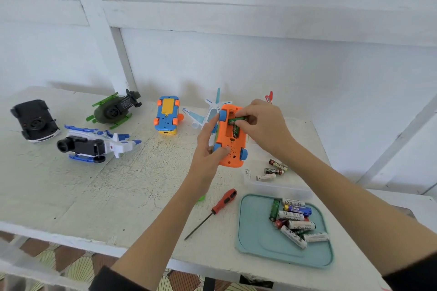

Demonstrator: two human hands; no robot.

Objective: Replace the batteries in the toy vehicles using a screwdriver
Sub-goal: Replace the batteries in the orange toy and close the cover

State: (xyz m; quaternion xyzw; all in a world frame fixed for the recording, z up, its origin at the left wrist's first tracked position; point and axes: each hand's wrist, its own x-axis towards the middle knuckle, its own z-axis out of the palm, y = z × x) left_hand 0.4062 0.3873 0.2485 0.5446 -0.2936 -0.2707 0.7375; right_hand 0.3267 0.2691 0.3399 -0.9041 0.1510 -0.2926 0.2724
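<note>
Nearest you on the tabletop (99, 196), a teal tray (260, 238) holds loose batteries, the screwdriver (214, 210) just left. Beyond, your left hand (208, 146) grips the upturned orange toy car (230, 146); your right hand (262, 123) pinches a green battery (237, 120) over its open compartment. Other toys lie farther left.

A white-painted wall (260, 59) of boards with raised battens stands behind a white table (94, 186), whose top is worn, scuffed and cracked. Soft, even light falls over both, leaving faint shadows along the wall's foot. Below the table's front edge shows a floor (68, 264) of brown and pale fan-patterned tiles.
</note>
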